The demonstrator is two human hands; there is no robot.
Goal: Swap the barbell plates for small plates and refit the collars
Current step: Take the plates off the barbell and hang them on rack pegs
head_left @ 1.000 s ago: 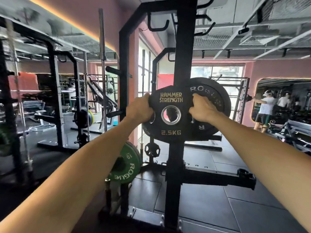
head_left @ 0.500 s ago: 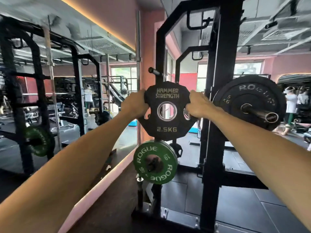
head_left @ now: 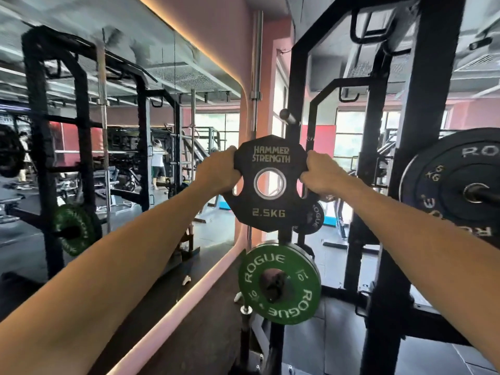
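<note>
Both arms reach forward at chest height, and between them hangs a small black plate (head_left: 269,185) marked HAMMER STRENGTH and 2.5KG, held upright with its lettered face toward the camera. The left hand (head_left: 219,171) grasps the plate's left edge, fingers curled through the grip cut-out there; the right hand (head_left: 320,173) grasps the right edge in the same way, thumb on the front face. The plate's steel-ringed centre hole is free — no peg or sleeve passes through it, and pink wall and window show through. Directly below it a green Rogue plate (head_left: 280,284) marked 10 sits on a storage peg of the black power rack (head_left: 422,158), and a smaller black Rogue plate (head_left: 311,217) is partly hidden behind the held plate's lower right edge. A bare storage peg (head_left: 288,116) juts from the rack upright above the held plate. To the right, at the frame edge, a large black Rogue bumper plate (head_left: 446,190) marked 5 KG sits on a barbell sleeve (head_left: 484,194) — well apart from the hands. A wall mirror (head_left: 121,131) on the left reflects more racks and people in the distance.
</note>
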